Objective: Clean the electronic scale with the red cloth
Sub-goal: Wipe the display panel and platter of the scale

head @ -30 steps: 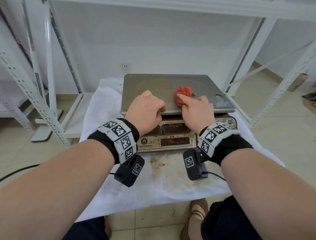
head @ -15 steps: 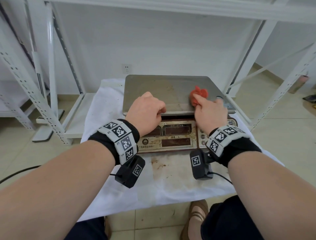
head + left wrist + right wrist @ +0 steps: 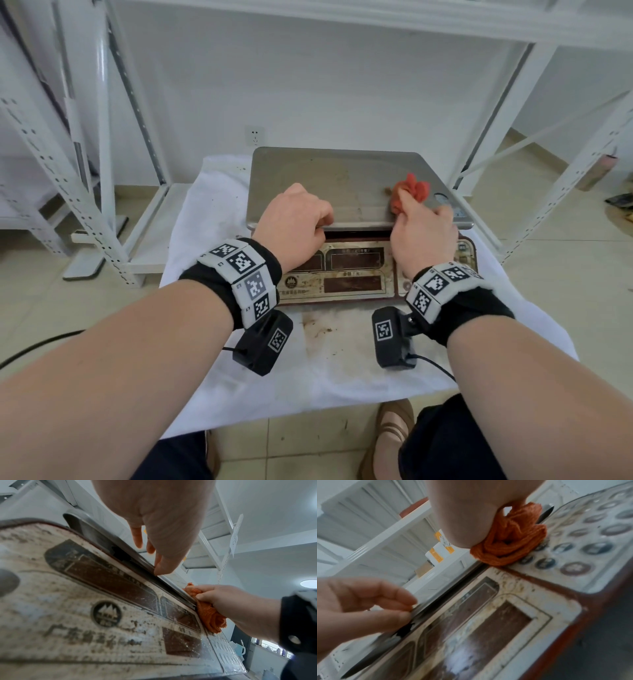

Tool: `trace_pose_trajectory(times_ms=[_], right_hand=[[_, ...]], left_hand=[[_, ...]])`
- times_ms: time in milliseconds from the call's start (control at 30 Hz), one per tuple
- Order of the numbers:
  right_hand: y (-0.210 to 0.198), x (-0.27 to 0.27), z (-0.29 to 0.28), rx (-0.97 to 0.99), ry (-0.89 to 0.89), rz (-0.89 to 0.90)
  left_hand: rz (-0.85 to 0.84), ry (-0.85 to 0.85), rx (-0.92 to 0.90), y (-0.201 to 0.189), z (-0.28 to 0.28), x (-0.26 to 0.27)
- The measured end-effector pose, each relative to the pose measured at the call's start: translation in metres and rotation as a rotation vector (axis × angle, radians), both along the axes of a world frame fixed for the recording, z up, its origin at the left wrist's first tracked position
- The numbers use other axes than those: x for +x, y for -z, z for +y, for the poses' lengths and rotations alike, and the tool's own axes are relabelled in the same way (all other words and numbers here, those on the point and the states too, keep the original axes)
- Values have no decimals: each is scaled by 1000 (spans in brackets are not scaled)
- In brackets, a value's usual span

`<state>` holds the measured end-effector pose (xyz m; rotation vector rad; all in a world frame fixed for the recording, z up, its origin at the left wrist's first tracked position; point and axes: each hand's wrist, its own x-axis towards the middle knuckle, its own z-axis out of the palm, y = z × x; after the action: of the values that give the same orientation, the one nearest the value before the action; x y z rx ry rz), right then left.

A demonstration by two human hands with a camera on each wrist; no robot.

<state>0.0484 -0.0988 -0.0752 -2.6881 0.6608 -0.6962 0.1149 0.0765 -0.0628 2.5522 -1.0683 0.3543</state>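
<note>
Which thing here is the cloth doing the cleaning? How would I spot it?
Find the steel-topped scale on the white-draped table. At the platter's front right edge, the right hand grips a crumpled red cloth, the only bright colour among grey metal and white fabric.

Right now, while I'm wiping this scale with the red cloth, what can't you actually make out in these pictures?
- Head view: the right hand covers most of the red cloth and the pan under it.
- Head view: the left hand hides its own fingertips at the scale pan front edge.
- Left wrist view: the display panel lettering is blurred and grimy.
- Right wrist view: the keypad symbols are blurred.
</note>
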Motion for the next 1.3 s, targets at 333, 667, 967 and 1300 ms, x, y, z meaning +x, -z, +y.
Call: trace_pose_trajectory(times_ms=[333,667,967,1300], right_hand=[[16,6,10,-167,-216,0],[18,3,11,-177,-189,20],[19,0,-6,-20,14,21],[-8,-3,6,-57,-155,125]], left_hand=[[-7,-3,-1,0,-1,0],[-18,-4,2,1,-2,0],[-18,-5,-1,1,-1,0],[4,2,-4,1,4,1]])
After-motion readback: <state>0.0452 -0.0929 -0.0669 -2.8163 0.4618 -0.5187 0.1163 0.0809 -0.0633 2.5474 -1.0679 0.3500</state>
